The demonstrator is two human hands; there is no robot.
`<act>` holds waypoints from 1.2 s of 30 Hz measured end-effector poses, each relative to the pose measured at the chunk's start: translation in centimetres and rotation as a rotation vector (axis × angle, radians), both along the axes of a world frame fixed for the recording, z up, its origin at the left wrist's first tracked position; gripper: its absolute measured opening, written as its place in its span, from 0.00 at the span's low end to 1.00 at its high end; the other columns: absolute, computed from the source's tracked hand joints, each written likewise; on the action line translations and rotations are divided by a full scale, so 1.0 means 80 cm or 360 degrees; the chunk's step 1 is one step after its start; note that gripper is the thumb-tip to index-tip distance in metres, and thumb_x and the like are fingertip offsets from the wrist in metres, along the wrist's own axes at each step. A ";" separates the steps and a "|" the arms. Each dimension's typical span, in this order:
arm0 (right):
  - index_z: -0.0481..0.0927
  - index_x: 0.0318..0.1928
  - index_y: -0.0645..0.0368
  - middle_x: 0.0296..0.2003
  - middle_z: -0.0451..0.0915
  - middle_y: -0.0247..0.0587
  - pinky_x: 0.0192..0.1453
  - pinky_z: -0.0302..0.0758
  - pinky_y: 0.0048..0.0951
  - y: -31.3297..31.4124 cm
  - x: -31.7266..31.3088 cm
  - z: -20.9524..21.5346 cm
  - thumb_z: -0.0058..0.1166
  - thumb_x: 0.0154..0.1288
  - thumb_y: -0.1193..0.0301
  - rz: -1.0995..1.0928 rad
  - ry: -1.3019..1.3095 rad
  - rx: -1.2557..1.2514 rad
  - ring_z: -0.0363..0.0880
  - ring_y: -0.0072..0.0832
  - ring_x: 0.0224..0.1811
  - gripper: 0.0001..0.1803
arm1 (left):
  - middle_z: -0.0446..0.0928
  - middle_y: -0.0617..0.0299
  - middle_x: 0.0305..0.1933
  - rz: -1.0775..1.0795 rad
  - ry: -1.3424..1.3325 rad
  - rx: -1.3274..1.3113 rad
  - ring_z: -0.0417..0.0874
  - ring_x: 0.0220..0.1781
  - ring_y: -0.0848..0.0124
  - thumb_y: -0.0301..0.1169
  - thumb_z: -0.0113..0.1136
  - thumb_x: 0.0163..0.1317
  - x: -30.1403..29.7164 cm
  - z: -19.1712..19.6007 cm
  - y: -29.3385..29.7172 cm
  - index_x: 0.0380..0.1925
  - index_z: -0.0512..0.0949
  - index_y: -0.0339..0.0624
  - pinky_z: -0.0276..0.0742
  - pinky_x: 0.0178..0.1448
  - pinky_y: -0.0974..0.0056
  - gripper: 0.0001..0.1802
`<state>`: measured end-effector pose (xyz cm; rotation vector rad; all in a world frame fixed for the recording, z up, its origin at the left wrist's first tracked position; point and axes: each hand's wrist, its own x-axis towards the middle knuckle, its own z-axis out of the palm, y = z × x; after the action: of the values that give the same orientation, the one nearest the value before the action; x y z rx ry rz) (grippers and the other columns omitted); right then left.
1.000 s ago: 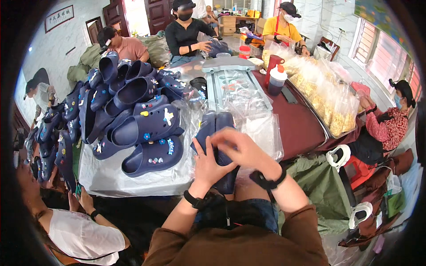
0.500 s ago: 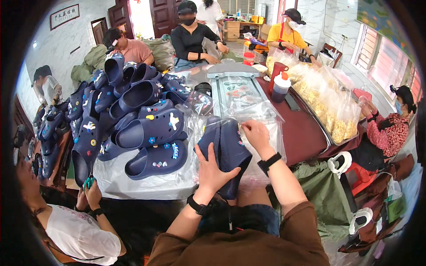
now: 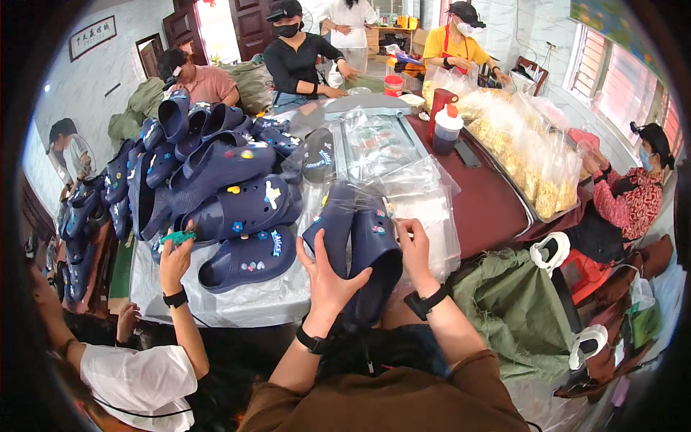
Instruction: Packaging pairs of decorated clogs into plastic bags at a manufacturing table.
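In front of me, at the table's near edge, a pair of navy clogs (image 3: pixel 377 241) with colourful charms stands partly inside a clear plastic bag (image 3: pixel 371 194). My left hand (image 3: pixel 330 277) grips the pair from the near left side, thumb and fingers spread around the clogs. On the right, my right hand (image 3: pixel 415 248) has its fingers closed on the bag's edge beside the right clog. A loose navy clog (image 3: pixel 252 261) lies to the left of my left hand. Beyond the pair, a stack of flat clear bags (image 3: pixel 421 198) covers part of the table.
A tall heap of navy clogs (image 3: pixel 230 169) fills the table's left side. At left, a co-worker's hand (image 3: pixel 175 268) holds a small green-handled tool (image 3: pixel 178 237). A sauce-like bottle (image 3: pixel 448 129) and a tray of small filled bags (image 3: pixel 533 162) stand at right; green sacking (image 3: pixel 504 317) lies below.
My right hand has moved down along the bag, and the clog pair now shows its right opening more toward me. The co-worker's hand with the green tool has risen over the table.
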<state>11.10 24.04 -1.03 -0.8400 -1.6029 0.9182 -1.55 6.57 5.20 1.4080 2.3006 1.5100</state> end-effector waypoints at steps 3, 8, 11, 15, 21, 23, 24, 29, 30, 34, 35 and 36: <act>0.77 0.44 0.63 0.42 0.83 0.41 0.47 0.75 0.27 0.005 -0.011 -0.014 0.50 0.78 0.68 -0.0037 0.0252 -0.0280 0.80 0.25 0.42 0.10 | 0.43 0.30 0.77 -0.0021 -0.0110 -0.0028 0.50 0.80 0.39 0.43 0.85 0.42 -0.002 -0.002 0.008 0.77 0.50 0.41 0.61 0.76 0.46 0.67; 0.75 0.47 0.64 0.41 0.84 0.40 0.52 0.73 0.27 0.007 -0.033 -0.028 0.47 0.79 0.70 -0.0027 0.0568 -0.0424 0.78 0.25 0.44 0.09 | 0.47 0.29 0.76 -0.0121 -0.0257 0.0078 0.56 0.77 0.38 0.43 0.82 0.47 -0.035 -0.044 0.020 0.78 0.42 0.39 0.58 0.77 0.45 0.68; 0.75 0.47 0.63 0.42 0.84 0.40 0.52 0.73 0.27 0.011 -0.034 -0.039 0.47 0.79 0.69 -0.0018 0.0525 -0.0437 0.78 0.25 0.43 0.09 | 0.52 0.29 0.74 -0.0233 -0.0367 0.0082 0.57 0.76 0.39 0.41 0.79 0.52 -0.050 -0.060 0.015 0.78 0.40 0.38 0.57 0.77 0.45 0.65; 0.75 0.47 0.63 0.42 0.81 0.39 0.54 0.74 0.28 -0.007 -0.033 -0.024 0.52 0.77 0.66 0.0077 0.0376 -0.0409 0.77 0.27 0.42 0.11 | 0.55 0.28 0.72 -0.0206 -0.0387 0.0167 0.58 0.74 0.39 0.38 0.77 0.55 -0.050 -0.072 0.014 0.79 0.38 0.38 0.57 0.77 0.45 0.64; 0.74 0.56 0.63 0.51 0.72 0.45 0.61 0.71 0.33 -0.022 0.004 0.014 0.75 0.55 0.59 0.0447 -0.0107 -0.0005 0.74 0.35 0.55 0.35 | 0.53 0.27 0.74 -0.0161 -0.0539 0.0292 0.57 0.77 0.39 0.36 0.75 0.56 -0.056 -0.086 0.022 0.78 0.41 0.36 0.56 0.78 0.46 0.61; 0.74 0.60 0.64 0.53 0.72 0.49 0.62 0.73 0.36 -0.028 0.013 0.025 0.74 0.54 0.61 0.0439 -0.0433 0.0313 0.74 0.39 0.56 0.37 | 0.58 0.31 0.74 -0.0137 -0.0701 0.0392 0.64 0.74 0.42 0.34 0.74 0.56 -0.058 -0.087 0.021 0.78 0.45 0.37 0.61 0.76 0.48 0.58; 0.74 0.60 0.64 0.53 0.72 0.49 0.62 0.73 0.36 -0.025 0.018 0.020 0.74 0.54 0.61 0.0422 -0.0438 0.0312 0.74 0.39 0.56 0.37 | 0.58 0.31 0.74 -0.0154 -0.0707 0.0390 0.64 0.74 0.42 0.34 0.74 0.56 -0.052 -0.075 0.025 0.78 0.45 0.37 0.61 0.76 0.48 0.58; 0.78 0.59 0.62 0.50 0.74 0.49 0.60 0.75 0.34 -0.041 0.012 0.008 0.68 0.57 0.72 0.0115 -0.0351 0.0106 0.78 0.42 0.53 0.28 | 0.70 0.44 0.65 -0.0054 -0.0515 0.0454 0.77 0.62 0.62 0.21 0.71 0.58 -0.044 -0.050 0.018 0.76 0.53 0.38 0.75 0.65 0.61 0.49; 0.78 0.59 0.62 0.50 0.74 0.49 0.60 0.75 0.34 -0.039 0.013 0.003 0.68 0.57 0.72 0.0109 -0.0348 0.0102 0.78 0.42 0.53 0.28 | 0.70 0.44 0.65 -0.0060 -0.0513 0.0449 0.77 0.62 0.62 0.21 0.71 0.58 -0.041 -0.043 0.019 0.76 0.53 0.38 0.75 0.65 0.61 0.49; 0.79 0.57 0.64 0.44 0.81 0.45 0.56 0.76 0.31 -0.016 0.007 -0.031 0.59 0.68 0.74 0.0144 0.0344 -0.0287 0.81 0.37 0.47 0.18 | 0.73 0.45 0.64 -0.0267 -0.0986 0.0420 0.79 0.61 0.62 0.24 0.71 0.58 -0.033 -0.013 0.017 0.74 0.56 0.36 0.76 0.62 0.62 0.47; 0.79 0.56 0.65 0.42 0.83 0.44 0.54 0.76 0.31 -0.011 0.008 -0.039 0.55 0.71 0.74 0.0376 0.0824 -0.0655 0.81 0.35 0.45 0.16 | 0.75 0.43 0.63 -0.0340 -0.1112 0.0238 0.78 0.63 0.60 0.27 0.72 0.57 -0.034 -0.010 0.018 0.74 0.57 0.34 0.74 0.66 0.61 0.47; 0.78 0.55 0.66 0.45 0.83 0.45 0.53 0.76 0.32 -0.017 0.004 -0.037 0.54 0.75 0.70 0.0498 0.0832 -0.0807 0.80 0.33 0.45 0.15 | 0.75 0.41 0.63 -0.0310 -0.0759 0.0206 0.78 0.64 0.57 0.29 0.73 0.57 -0.046 -0.035 0.018 0.73 0.58 0.33 0.73 0.68 0.59 0.47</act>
<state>11.44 22.71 -4.00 -0.6122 -1.0659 1.6602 -5.19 7.98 2.43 1.1008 1.7640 1.7274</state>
